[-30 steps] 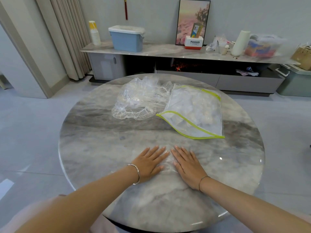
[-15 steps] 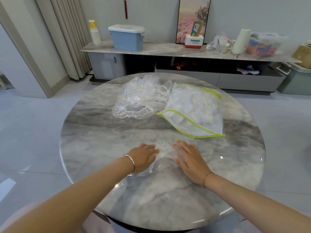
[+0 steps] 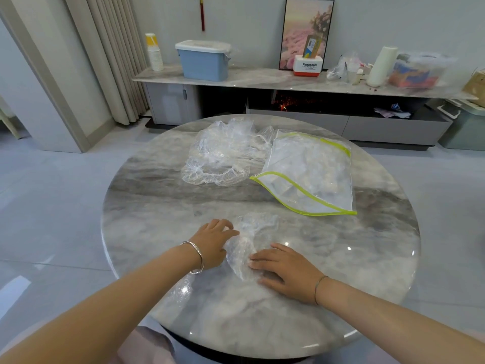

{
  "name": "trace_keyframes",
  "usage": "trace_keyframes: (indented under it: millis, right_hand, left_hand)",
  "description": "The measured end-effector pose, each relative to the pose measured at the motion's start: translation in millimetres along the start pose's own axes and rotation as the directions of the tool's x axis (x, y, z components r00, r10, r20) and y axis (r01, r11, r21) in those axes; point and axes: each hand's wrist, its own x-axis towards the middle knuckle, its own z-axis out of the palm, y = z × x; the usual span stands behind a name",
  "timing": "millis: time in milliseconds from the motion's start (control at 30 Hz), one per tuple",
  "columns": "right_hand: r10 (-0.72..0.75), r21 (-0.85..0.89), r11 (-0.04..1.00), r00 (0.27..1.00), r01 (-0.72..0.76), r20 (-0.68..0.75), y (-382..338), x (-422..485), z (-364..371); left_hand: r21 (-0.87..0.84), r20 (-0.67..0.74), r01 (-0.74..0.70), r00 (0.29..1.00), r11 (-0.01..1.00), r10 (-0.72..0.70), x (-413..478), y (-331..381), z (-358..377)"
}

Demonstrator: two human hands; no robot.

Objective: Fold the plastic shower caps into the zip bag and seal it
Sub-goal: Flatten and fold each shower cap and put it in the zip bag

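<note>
Head camera, looking down over a round marble table (image 3: 162, 211) in a living room: at far left hang pale curtains (image 3: 110, 59), and beside them on a long low console (image 3: 262, 80) stand a stack of paper cups (image 3: 154, 52) and a blue lidded bin (image 3: 203, 61). On the near side of the table the person's left hand (image 3: 214, 241), a silver bangle (image 3: 196, 256) on the wrist, has its fingers curled round the left edge of a clear plastic shower cap (image 3: 248, 239), gripping the film. The cap lies crumpled on the marble between the two hands, partly doubled over on itself. Farther back, left of centre, a loose pile of more shower caps (image 3: 223, 153) sits heaped on the table, elastic rims showing along its near edge. The right hand (image 3: 287, 271), a thin bracelet (image 3: 319, 287) at the wrist, is laid flat with fingers straight, pressing down the cap's near right edge and clasping nothing. Just right of the pile, touching it at the far end, lies the transparent zip bag (image 3: 315, 174) with yellow-green trim, its mouth gaping toward the near left and pale, crumpled shapes inside. On the console behind stand a framed picture (image 3: 305, 27), a white-and-red Panasonic box (image 3: 307, 66), a white paper roll (image 3: 381, 66) and, at far right, a clear storage tub (image 3: 418, 70).
</note>
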Motion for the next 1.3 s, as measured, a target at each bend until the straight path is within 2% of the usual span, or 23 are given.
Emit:
trace_keyframes:
  millis: [100,167,233,267,333,400,467,533,600,667,700,767,833,900,967,1000,1100,1200,1300]
  right_hand:
    - [0.214,0.266,0.944,0.976,-0.198,-0.032,-9.9,6.2,-7.6]
    - [0.424,0.56,0.759,0.905,-0.331,-0.039,-15.8,10.8,-14.5]
    - [0.595,0.789,0.496,0.804,-0.362,-0.005,-15.9,15.9,-18.0]
    - [0.654,0.839,0.398,0.756,-0.371,0.024,-14.1,18.2,-19.5]
    - [0.732,0.861,0.281,0.674,-0.423,0.093,-8.7,20.4,-21.3]
    - [0.77,0.857,0.194,0.616,-0.476,0.168,-3.1,20.7,-20.8]
    - [0.8,0.847,0.155,0.567,-0.509,0.195,-0.1,19.6,-18.7]
    - [0.846,0.834,0.217,0.525,-0.508,0.099,-1.1,18.7,-19.2]
    - [0.823,0.728,0.457,0.553,-0.511,-0.128,-3.0,16.4,-20.2]
    - [0.632,0.492,0.751,0.695,-0.44,-0.343,-4.1,12.1,-21.0]
    - [0.498,0.351,0.858,0.776,-0.376,-0.386,-4.5,11.6,-21.0]
    - [0.289,0.12,0.957,0.896,-0.264,-0.338,-5.9,11.6,-16.5]
    - [0.237,0.016,0.971,0.955,-0.237,-0.177,-8.9,12.9,-11.8]
    - [0.292,-0.009,0.956,0.956,-0.292,-0.01,-8.2,11.4,-5.6]
    - [0.337,-0.012,0.941,0.936,-0.338,0.105,-4.9,9.8,-3.2]
    - [0.35,0.001,0.935,0.927,-0.353,0.134,-3.4,10.1,-3.0]
    - [0.344,-0.01,0.937,0.92,-0.349,0.189,-1.2,10.7,-2.4]
    - [0.321,-0.032,0.946,0.924,-0.322,0.208,2.0,10.3,1.0]
    - [0.325,-0.008,0.944,0.929,-0.329,0.175,4.1,11.4,1.1]
  left_hand:
    - [-0.067,0.046,-0.052,0.997,0.996,0.055,-3.6,-1.2,-4.0]
    - [-0.073,0.074,-0.051,0.996,0.996,0.057,-4.8,-2.6,-4.0]
    - [-0.094,0.069,-0.015,0.997,0.996,0.021,-2.8,-4.0,-2.1]
    - [-0.152,0.046,0.021,0.999,0.988,-0.014,-1.4,-4.1,-1.0]
    - [-0.341,-0.021,0.088,0.995,0.936,-0.101,2.0,-2.9,2.1]
    - [-0.464,-0.046,0.13,0.984,0.876,-0.17,5.3,0.3,5.8]
    - [-0.509,-0.044,0.163,0.976,0.845,-0.215,7.7,3.5,9.5]
    - [-0.541,-0.038,0.192,0.967,0.819,-0.252,10.0,5.6,11.9]
    - [-0.558,-0.041,0.217,0.957,0.801,-0.288,13.1,6.5,13.9]
    - [-0.566,-0.052,0.239,0.945,0.789,-0.324,15.4,7.5,15.7]
    - [-0.575,-0.056,0.243,0.941,0.781,-0.334,15.9,8.3,16.2]
    - [-0.584,-0.058,0.243,0.939,0.774,-0.339,15.9,9.6,16.6]
    - [-0.569,-0.069,0.226,0.945,0.79,-0.32,14.2,12.1,16.1]
    - [-0.445,-0.168,0.169,0.949,0.879,-0.267,12.0,14.4,15.2]
    - [-0.25,-0.319,0.035,0.941,0.968,-0.116,8.7,18.9,15.4]
    - [-0.175,-0.336,-0.038,0.942,0.984,-0.023,6.4,22.7,16.2]
    - [0.014,-0.193,-0.158,0.969,0.987,0.157,-3.6,33.9,26.7]
    - [0.059,-0.076,-0.145,0.986,0.988,0.149,-7.9,36.1,39.8]
    - [0.053,-0.017,-0.116,0.993,0.992,0.117,-4.5,32.5,44.9]
